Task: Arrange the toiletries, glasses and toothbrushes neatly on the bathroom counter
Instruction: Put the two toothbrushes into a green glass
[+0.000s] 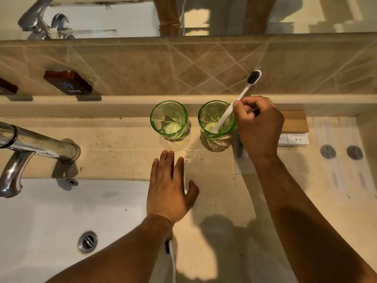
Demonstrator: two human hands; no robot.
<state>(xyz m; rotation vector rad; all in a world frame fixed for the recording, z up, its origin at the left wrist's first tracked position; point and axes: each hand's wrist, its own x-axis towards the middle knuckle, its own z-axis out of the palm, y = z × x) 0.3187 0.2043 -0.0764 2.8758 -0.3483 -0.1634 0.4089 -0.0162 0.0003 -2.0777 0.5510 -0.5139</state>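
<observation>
Here, two green ribbed glasses (169, 119) (216, 119) side by side on beige stone surface (126, 148), near the back ledge. Right grip (259, 127) closed round a white toothbrush (234, 103), thin plastic handle, dark bristles up, foot down inside the right glass. Left grip (169, 188) flat and spread on the surface, holding nothing, just before the left glass. Second toothbrush (172, 260) partly hidden beneath the left forearm. Cardboard box (294, 127) behind the right grip.
</observation>
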